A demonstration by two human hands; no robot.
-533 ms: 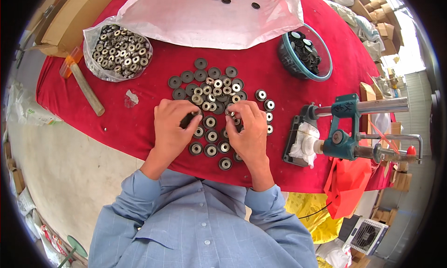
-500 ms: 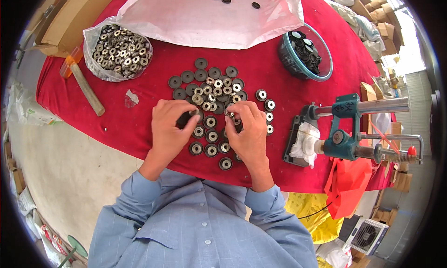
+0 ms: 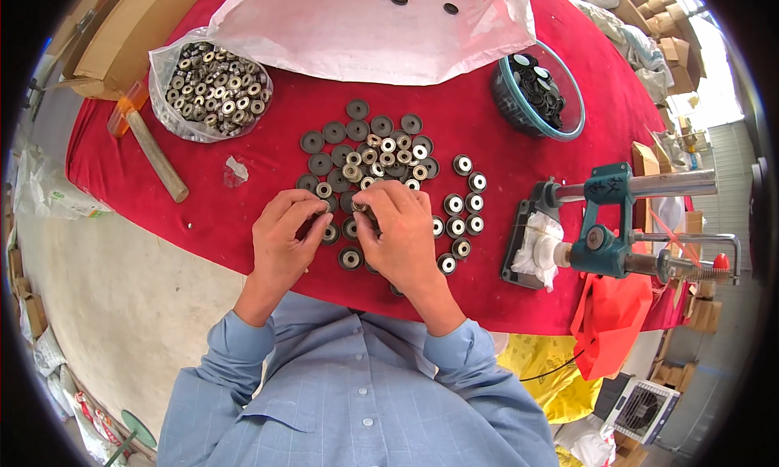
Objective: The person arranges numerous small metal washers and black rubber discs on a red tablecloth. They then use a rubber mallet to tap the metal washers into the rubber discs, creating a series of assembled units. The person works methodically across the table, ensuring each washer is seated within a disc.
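My left hand (image 3: 284, 238) is curled in a pinch at the left of a group of parts on the red cloth. What its fingertips hold, if anything, is mostly hidden by the fingers. Beside it, my right hand (image 3: 399, 233) pinches a small metal bearing (image 3: 358, 207) above the group. Beyond both hands lie several black plastic discs (image 3: 333, 132), with loose silvery bearings (image 3: 387, 144) heaped over some of them. Black discs with bearings seated in their centres (image 3: 350, 258) lie between and under the hands; others (image 3: 475, 203) stand to the right.
At the far left are a clear bag of bearings (image 3: 215, 90) and a hammer-like tool (image 3: 156, 156). A white sack (image 3: 365, 41) with black discs lies at the back. A blue-rimmed tub (image 3: 578, 102) of black parts stands near a green hand press (image 3: 604, 223) at right.
My right hand has moved left, closer to my left hand, exposing more seated discs at right. The black disc that showed in my left hand's pinch is no longer plainly seen.
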